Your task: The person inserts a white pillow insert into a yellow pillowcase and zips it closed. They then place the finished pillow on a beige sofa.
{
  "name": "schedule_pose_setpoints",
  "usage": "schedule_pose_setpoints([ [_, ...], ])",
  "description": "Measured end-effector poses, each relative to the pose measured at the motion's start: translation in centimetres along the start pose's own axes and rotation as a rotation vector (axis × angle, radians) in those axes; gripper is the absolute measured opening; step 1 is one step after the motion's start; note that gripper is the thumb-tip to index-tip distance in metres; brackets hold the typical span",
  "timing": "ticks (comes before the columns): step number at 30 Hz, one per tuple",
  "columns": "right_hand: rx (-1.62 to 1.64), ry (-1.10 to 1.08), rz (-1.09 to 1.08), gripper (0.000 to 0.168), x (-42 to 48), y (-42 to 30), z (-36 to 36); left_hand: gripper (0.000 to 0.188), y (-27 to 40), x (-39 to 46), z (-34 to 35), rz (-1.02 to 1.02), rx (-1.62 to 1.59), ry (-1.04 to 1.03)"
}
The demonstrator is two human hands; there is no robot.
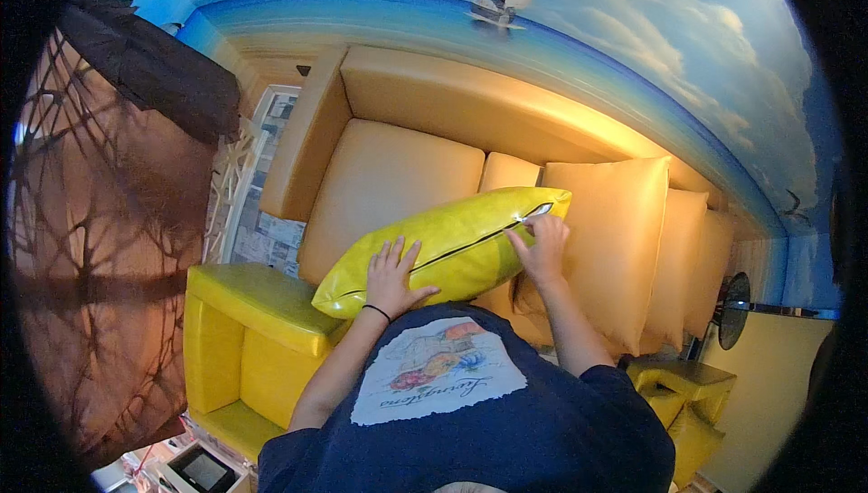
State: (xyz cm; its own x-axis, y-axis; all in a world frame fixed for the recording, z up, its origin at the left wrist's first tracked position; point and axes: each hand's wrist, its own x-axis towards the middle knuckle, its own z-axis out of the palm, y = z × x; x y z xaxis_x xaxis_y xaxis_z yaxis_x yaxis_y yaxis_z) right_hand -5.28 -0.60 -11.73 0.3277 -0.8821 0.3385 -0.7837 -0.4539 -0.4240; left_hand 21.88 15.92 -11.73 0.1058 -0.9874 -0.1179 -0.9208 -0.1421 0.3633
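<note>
A glossy yellow faux-leather cushion [369, 247] lies slantwise in front of my body, over the seat of a tan sofa. A dark zipper [468, 243] runs along its upward-facing side. Near the right end the zipper gapes, and a white filling or lining [540, 210] shows there. My left hand [393, 279] presses flat on the cushion's left half, fingers spread, with a black band at the wrist. With thumb and fingers, my right hand [542, 242] pinches at the zipper beside the gap; the pull itself is hidden by the fingers.
The tan sofa [407, 160] stands against a wall painted with sea and sky. Several tan cushions [603, 242] lean in a row at right. A yellow armchair [264, 350] is at lower left, near a brown patterned curtain [122, 221]. More yellow seating [685, 391] stands at lower right.
</note>
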Motion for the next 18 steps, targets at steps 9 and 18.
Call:
schedule_pose_setpoints([
  [9, 0.048, -0.014, 0.181, 0.027, 1.1, -0.1, 1.6, 0.093, 0.3, 0.3, 1.0, 0.008, -0.013, 0.018],
  [18, 0.261, 0.038, 0.068, 0.009, -0.3, 1.5, 0.2, 0.122, 7.4, 5.7, 1.0, 0.139, 0.061, -0.067],
])
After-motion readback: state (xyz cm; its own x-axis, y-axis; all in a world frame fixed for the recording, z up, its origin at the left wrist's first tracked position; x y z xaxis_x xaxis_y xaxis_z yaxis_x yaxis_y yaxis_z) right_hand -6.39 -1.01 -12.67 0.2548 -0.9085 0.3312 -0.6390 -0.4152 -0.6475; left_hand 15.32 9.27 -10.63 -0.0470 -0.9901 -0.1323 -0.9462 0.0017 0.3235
